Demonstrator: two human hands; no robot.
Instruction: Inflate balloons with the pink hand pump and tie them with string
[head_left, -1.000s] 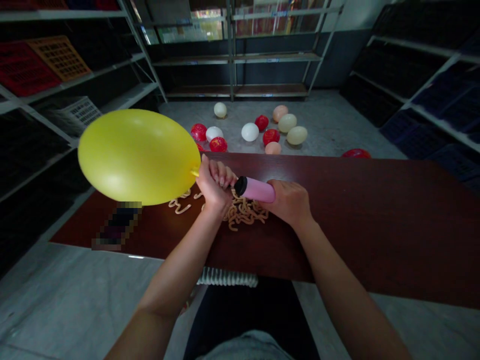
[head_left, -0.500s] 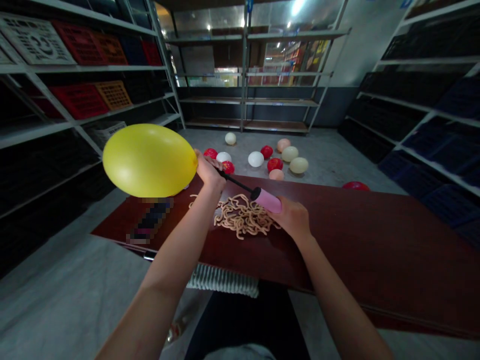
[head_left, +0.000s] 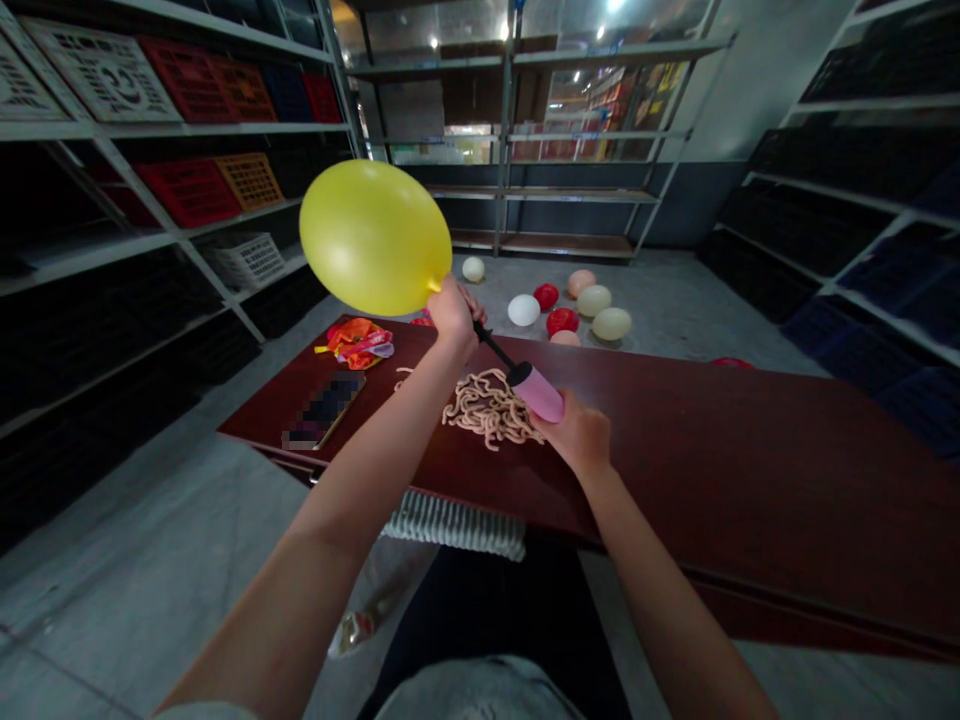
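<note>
**Q:** Above the near edge of the dark red table (head_left: 750,440), how is the work lying relative to the two grips?

**A:** I am watching the left hand (head_left: 452,310) closing around the neck of the yellow balloon (head_left: 375,238), pinching it onto the tip of the pump. The right hand (head_left: 576,435) is wrapping around the pink pump barrel (head_left: 541,392), fingers closed on it. The black plunger rod (head_left: 491,348) is showing extended between the two hands.

**Q:** Which way is the long axis running?

**A:** I am reading one straight line: balloon up and to the left, then the left hand, the rod, the barrel and the right hand, descending to the right and toward me. The balloon is floating clear of the table, swelling away from the left grip and above a pile of pale uninflated balloons (head_left: 486,408), which is lying on the tabletop just under the rod.

**Q:** Which hand is nearer the balloon?

**A:** I am judging the left hand as touching it at the neck; the right hand is sitting well apart from it, at the far end of the pump.

**Q:** What else is lying about?

**A:** I am seeing a crumpled orange bundle (head_left: 358,342) and a blurred flat object (head_left: 324,410) on the left of the table, and inflated balloons (head_left: 570,305) resting on the floor beyond.
</note>
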